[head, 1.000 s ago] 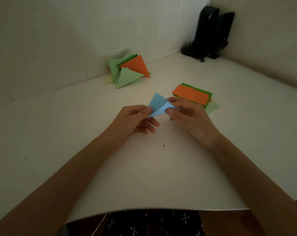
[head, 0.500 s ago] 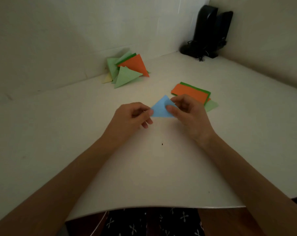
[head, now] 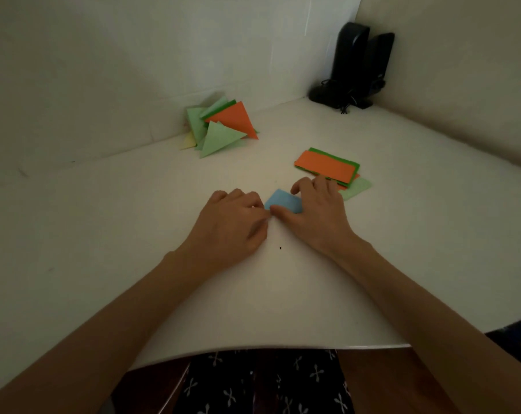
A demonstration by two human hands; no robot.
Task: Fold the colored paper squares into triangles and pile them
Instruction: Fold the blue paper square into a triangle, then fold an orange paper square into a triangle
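White tabletop (head: pixel 103 234) fills most of the view and meets pale walls at the back and on the right. Below its near edge shows black cloth with small white crosses (head: pixel 253 383), on the person's lap. Two black speakers (head: pixel 357 61) stand upright side by side in the far right corner, with a tangle of cord at their base.

Against the back wall lies the pile of folded triangles (head: pixel 223 127), loosely heaped. An orange triangle (head: pixel 235 119) lies on top, a light green triangle (head: pixel 218 140) lies in front of it, a dark green edge shows behind, and a pale yellow tip (head: pixel 189 141) pokes out on the left. Well apart from it, to the right, lies the stack of unfolded squares (head: pixel 328 167). An orange sheet (head: pixel 325 168) is uppermost, dark green shows along its far edge, and a light green corner (head: pixel 356 188) sticks out at the near right.

Both bare forearms reach in from the bottom. The right hand (head: pixel 316 210) lies just in front of the stack, its thumb flat along the near edge of the blue paper (head: pixel 284 201) and its arched fingers down on the paper's right side, pressing it to the table. The left hand (head: pixel 232 222) is knuckles-up with fingers curled under, its tips at the paper's left corner beside the right thumb. Whether it pinches that corner or only presses it cannot be told. The blue paper lies flat on the table between the two hands. A tiny dark speck (head: pixel 280 248) sits on the table just in front of them.
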